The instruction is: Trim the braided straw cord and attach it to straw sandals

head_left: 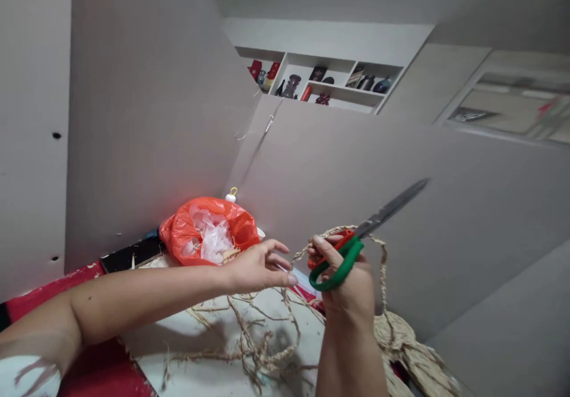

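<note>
My right hand (350, 275) is closed around a pair of scissors (338, 272) with one green and one red handle, the blades pointing up and to the right. A braided straw cord (383, 272) runs through the same hand and hangs down on its right side. To the left, my left hand (262, 264) reaches toward the cord; its thumb and fingers are apart beside it, and I cannot tell whether they touch it. Below both hands, loose lengths of twisted straw cord (267, 358) lie tangled on a white tabletop (151, 337).
A red plastic bag (180, 231) with crumpled clear plastic inside stands behind my left hand. Bundled straw pieces (421, 364) lie at the lower right. Grey panels (338, 165) rise close behind the table, with a shelf (329, 70) of ornaments beyond.
</note>
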### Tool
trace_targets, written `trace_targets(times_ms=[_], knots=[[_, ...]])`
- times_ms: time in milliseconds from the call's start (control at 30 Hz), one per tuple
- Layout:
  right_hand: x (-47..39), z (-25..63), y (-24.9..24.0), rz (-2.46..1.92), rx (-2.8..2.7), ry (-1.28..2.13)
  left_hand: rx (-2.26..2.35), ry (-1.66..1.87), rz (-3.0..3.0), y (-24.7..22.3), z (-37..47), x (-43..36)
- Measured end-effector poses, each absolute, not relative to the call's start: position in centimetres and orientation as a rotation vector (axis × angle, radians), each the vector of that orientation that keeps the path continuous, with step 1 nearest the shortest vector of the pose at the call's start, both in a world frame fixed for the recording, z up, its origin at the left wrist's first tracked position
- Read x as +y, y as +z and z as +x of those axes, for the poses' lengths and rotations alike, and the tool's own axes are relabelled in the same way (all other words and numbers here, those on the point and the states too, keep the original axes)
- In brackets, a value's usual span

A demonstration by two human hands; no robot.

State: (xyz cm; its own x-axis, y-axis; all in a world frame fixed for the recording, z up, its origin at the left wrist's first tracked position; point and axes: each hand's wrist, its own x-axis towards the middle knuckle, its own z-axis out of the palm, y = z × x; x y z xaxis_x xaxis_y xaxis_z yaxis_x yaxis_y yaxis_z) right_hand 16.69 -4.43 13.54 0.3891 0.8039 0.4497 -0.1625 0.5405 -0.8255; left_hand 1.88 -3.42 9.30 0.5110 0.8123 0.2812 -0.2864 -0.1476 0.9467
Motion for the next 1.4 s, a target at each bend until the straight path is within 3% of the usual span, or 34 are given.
trace_targets(times_ms=[167, 400, 600, 733, 1400], knots=[[-3.2, 17.0, 11.6, -0.883, -1.143, 0.693, 0.467, 0.966, 1.257, 8.2, 1.7, -3.1], [-1.0, 17.2, 6.7, -1.129, -1.158, 0.982, 0.603, 0.671, 1.105, 5.1, -0.8, -1.7], [-0.9, 17.5, 1.9, -1.217, -1.000, 1.238, 0.718, 0.714, 1.089, 0.7, -0.3, 0.2], [-1.3, 17.3, -0.1, -1.226, -0.952, 1.237, 0.741, 0.777, 1.138, -1.3, 0.5, 0.6], [-1.6, 17.0, -0.7, -1.209, -0.949, 1.236, 0.847, 0.832, 1.078, -1.8, 0.4, 0.7]])
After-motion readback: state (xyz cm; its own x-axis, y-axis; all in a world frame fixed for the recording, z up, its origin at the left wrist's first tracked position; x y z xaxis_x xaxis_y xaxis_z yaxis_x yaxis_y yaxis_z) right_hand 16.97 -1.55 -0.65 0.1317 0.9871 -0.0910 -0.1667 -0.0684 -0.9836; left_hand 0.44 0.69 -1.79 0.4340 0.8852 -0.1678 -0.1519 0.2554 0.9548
